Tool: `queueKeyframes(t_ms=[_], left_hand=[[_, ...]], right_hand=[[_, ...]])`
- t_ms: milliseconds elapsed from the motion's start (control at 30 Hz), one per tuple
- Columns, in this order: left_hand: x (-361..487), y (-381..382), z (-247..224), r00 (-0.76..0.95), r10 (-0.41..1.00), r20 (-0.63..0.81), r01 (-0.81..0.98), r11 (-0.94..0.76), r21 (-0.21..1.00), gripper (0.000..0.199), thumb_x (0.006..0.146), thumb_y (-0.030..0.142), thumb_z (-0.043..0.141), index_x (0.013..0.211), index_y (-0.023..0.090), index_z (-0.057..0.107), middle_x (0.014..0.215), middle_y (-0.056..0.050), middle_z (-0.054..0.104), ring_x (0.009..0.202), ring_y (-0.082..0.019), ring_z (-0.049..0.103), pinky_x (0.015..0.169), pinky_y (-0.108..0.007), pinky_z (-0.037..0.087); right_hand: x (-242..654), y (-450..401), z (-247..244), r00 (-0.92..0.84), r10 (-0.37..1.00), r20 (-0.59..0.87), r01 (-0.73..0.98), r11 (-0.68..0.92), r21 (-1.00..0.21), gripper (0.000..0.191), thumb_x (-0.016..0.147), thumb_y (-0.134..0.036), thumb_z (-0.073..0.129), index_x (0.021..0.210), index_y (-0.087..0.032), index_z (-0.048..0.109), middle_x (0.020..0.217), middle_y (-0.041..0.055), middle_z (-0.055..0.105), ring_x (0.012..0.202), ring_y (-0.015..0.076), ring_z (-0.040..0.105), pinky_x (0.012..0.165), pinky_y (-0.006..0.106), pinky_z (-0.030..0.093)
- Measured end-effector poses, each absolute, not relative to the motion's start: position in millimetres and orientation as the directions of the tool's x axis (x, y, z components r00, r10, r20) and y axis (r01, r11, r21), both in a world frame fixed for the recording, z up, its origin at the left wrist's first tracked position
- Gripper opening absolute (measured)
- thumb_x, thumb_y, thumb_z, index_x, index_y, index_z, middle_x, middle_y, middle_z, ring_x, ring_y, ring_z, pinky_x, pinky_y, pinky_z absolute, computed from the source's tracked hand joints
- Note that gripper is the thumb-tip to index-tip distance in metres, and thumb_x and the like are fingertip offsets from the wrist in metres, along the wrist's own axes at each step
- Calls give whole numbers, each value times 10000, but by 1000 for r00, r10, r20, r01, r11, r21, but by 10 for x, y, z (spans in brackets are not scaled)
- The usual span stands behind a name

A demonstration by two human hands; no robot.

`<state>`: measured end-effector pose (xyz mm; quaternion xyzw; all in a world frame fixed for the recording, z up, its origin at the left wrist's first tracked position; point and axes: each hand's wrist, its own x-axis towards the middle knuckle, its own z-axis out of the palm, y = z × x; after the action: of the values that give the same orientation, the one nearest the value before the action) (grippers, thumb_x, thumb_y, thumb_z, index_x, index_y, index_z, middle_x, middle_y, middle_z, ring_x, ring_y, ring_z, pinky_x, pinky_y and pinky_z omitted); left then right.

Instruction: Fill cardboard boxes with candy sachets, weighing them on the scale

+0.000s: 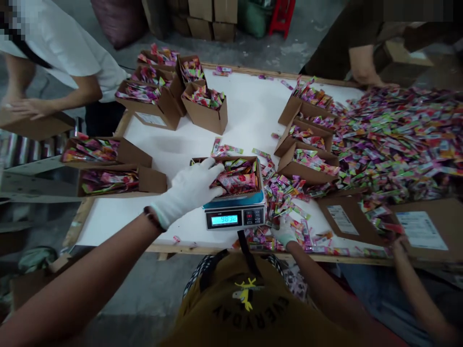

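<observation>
My left hand (188,190), in a white knit glove, lies spread over the near-left corner of a small open cardboard box (242,158). The box sits on a digital scale (235,217) with a lit display, and it holds colourful wrapped candy sticks (235,180). My right hand (284,233), also gloved, is low among loose candy sticks (282,197) scattered next to the scale. Its fingers are partly hidden, and I cannot tell whether it grips any. A large heap of the same sticks (398,140) covers the table's right side.
The white table (108,226) has a wooden edge and holds several filled open boxes (204,111) at the back and sides. A co-worker's hand (396,246) rests on a flat labelled carton (423,231). Other co-workers stand at the left and far right. Stacked cartons (211,19) stand behind.
</observation>
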<state>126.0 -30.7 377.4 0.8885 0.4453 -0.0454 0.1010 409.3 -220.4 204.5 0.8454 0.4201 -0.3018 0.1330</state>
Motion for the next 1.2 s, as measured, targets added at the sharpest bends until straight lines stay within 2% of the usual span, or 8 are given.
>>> queueKeyframes(t_ms=[100,233,400,633,833,967,1067,1200], left_hand=[[1489,-233,3676,564,789,-244,810,-586,-20,533,966,440,575,1441,201,613,1348,-180,651,1091,-381,714,833,-466,588],[1606,-140,3567,531,798,-285,821,-568,-58,410,1021,285,436,1324,198,698,1236,-185,698,1042,-364,736,786,-433,563],[1513,-132,3777,552,798,-242,827,-561,38,396,1017,304,468,1332,207,687,1275,-130,734,1062,-327,740,792,-397,567],[861,-188,4063,495,850,180,793,-526,306,343,1013,398,536,1143,160,747,1258,-127,756,1158,-269,712,1021,-407,564],[706,-320,4093,398,901,170,756,-428,496,279,998,344,572,1026,131,751,1262,-130,751,1124,-214,705,1031,-370,547],[796,-322,4116,473,864,176,716,-493,494,265,1001,281,542,1025,111,744,1129,-116,769,1032,-186,696,991,-327,539],[863,-246,4090,486,850,203,705,-519,483,276,1004,315,530,1019,142,744,1082,-94,776,997,-189,695,970,-321,545],[983,-127,4051,500,841,207,716,-536,448,272,978,336,511,998,203,747,1052,-62,782,1023,-223,714,971,-343,558]], right_hand=[[4093,-2232,2054,437,641,-630,800,-598,-54,430,1014,-413,697,1368,-177,637,1364,114,651,1176,253,675,983,461,603],[4091,-2245,2115,371,674,-639,816,-565,-122,413,1017,-414,692,1363,-193,642,1361,105,653,1175,249,674,981,456,604],[4170,-2330,2312,286,732,-618,829,-513,-223,353,1035,-416,664,1329,-220,667,1378,99,651,1177,238,669,994,434,599],[4368,-2999,2893,272,713,-647,799,-542,-261,372,1036,-417,660,1345,-210,658,1381,105,647,1173,239,668,1000,453,598],[4519,-3405,3164,350,611,-709,744,-642,-186,317,1023,-547,595,1247,-377,743,1379,67,704,1183,233,683,1014,406,570],[4532,-3396,3132,378,582,-720,714,-678,-173,513,869,-592,559,1361,-535,692,1241,-13,795,1052,293,759,949,476,577],[4508,-3411,3157,386,602,-699,710,-678,-191,668,791,-549,561,1456,-530,624,1262,-20,790,1060,317,755,967,489,572],[4481,-3443,3213,401,654,-641,733,-649,-205,732,733,-459,612,1458,-556,607,1336,-24,756,1178,349,709,1042,519,539]])
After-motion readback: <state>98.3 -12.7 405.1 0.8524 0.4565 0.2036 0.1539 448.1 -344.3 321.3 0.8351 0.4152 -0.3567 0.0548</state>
